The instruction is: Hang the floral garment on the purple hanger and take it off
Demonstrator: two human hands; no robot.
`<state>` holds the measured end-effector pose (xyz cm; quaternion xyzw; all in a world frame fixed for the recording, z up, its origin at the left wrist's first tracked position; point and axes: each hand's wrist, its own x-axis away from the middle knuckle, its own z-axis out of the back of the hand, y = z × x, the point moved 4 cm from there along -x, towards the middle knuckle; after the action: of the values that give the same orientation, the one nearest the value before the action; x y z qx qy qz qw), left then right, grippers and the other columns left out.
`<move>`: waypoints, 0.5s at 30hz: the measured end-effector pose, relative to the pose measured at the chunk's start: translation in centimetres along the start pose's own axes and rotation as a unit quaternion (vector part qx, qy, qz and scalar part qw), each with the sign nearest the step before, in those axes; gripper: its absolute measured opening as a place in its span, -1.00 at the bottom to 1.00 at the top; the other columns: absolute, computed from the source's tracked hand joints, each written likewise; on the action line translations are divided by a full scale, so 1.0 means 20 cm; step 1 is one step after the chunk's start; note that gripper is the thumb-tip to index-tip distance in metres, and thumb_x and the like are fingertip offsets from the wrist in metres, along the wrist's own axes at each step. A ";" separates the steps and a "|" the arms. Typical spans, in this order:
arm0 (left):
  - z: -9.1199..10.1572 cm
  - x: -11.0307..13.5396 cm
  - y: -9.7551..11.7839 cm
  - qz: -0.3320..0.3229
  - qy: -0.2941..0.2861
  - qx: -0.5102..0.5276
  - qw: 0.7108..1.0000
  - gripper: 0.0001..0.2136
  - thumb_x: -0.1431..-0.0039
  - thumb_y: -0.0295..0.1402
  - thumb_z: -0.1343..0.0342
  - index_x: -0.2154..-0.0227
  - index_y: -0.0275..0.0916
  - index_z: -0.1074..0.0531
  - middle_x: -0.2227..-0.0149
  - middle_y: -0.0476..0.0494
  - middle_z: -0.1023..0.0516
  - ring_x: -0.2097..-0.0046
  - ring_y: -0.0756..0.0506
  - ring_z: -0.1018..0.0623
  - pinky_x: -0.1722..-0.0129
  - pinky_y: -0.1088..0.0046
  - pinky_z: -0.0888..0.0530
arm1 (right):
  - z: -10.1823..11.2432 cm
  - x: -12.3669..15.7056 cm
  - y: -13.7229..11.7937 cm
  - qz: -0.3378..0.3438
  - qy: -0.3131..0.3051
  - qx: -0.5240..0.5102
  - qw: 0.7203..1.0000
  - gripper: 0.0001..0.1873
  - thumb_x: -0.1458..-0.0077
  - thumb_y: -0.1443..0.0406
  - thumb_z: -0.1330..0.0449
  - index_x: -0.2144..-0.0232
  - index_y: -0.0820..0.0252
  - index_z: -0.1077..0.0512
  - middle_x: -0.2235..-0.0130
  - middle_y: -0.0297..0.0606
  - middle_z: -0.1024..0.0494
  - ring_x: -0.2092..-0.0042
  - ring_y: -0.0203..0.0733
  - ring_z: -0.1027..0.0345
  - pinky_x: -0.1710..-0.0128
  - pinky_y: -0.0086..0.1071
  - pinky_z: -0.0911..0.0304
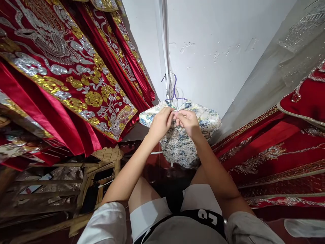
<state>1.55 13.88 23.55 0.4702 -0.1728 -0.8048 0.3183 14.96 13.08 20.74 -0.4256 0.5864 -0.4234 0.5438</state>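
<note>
A small garment of cream fabric with blue flowers [181, 142] hangs on a purple wire hanger [174, 90] against the white wall. My left hand [160, 123] and my right hand [187, 122] meet at its collar, just below the hanger hook. Both hands have their fingers closed, pinching the collar fabric between them. What the fingertips grip at the neck opening is too small to make out.
Red garments with gold and silver embroidery [76, 78] hang at the left, and more lie at the right [279, 152]. A clear plastic cover [279, 61] drapes at the upper right. A wooden chair frame [76, 189] stands at the lower left. A metal pole [166, 44] runs down the wall.
</note>
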 end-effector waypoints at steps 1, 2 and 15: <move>0.01 -0.01 0.00 -0.016 -0.001 -0.026 1.000 -0.86 -0.38 -0.39 -0.05 0.25 -0.22 -0.50 0.27 -0.16 -0.54 0.23 -0.12 -0.51 0.15 0.40 -0.37 | 0.01 0.00 0.03 -0.001 0.004 0.018 1.000 -0.62 -0.09 0.01 -0.29 0.53 0.18 -0.47 0.64 -0.40 -0.37 0.59 -0.35 -0.12 0.56 -0.43 -0.02; 0.03 -0.01 -0.01 -0.024 0.015 -0.042 0.999 -0.85 -0.40 -0.38 -0.03 0.27 -0.22 -0.49 0.29 -0.14 -0.54 0.24 -0.11 -0.50 0.16 0.40 -0.37 | 0.02 0.01 0.06 -0.006 0.004 0.039 0.999 -0.63 -0.10 0.03 -0.28 0.54 0.17 -0.47 0.64 -0.40 -0.37 0.58 -0.33 -0.13 0.56 -0.42 -0.02; 0.33 0.33 -0.88 0.289 0.330 0.275 0.856 -0.61 -0.39 -0.19 -0.07 0.56 -0.15 -0.16 0.61 0.05 -0.15 0.49 0.02 -0.33 0.38 0.45 -0.39 | -0.05 0.32 0.26 -0.056 -0.041 -0.005 0.998 -0.69 -0.09 0.16 -0.21 0.62 0.17 -0.47 0.66 -0.40 -0.34 0.55 -0.31 -0.16 0.48 -0.39 -0.07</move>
<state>-12.60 22.29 12.46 0.7051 -0.4004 -0.3939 0.4328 13.52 8.45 13.95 -0.4778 0.5409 -0.4325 0.5405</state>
